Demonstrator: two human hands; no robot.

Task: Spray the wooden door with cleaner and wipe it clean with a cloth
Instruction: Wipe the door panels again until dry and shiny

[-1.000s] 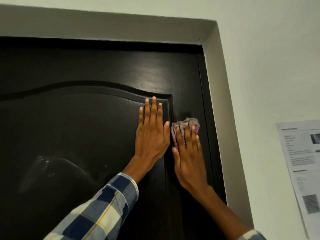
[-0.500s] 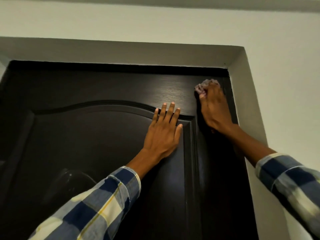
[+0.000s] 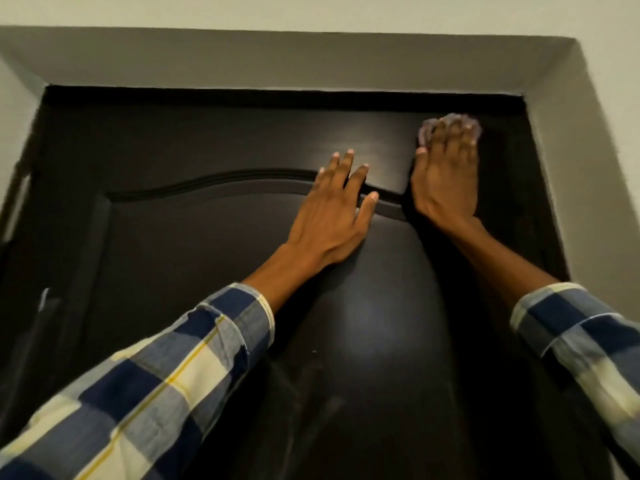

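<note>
both hands (image 3: 332,216) (image 3: 445,174) flat, arms raised

Bare door (image 3: 207,271) lies leftward; the frame (image 3: 554,109) seemingly blocks upward and rightward.

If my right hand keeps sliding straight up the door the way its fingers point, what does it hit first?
Probably the dark top strip of the door frame. The right hand presses the cloth on the wooden door just below it; the cloth likely gets there first.

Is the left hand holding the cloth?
No, the left hand lies flat and bare on the door; the cloth is under the right hand.
</note>
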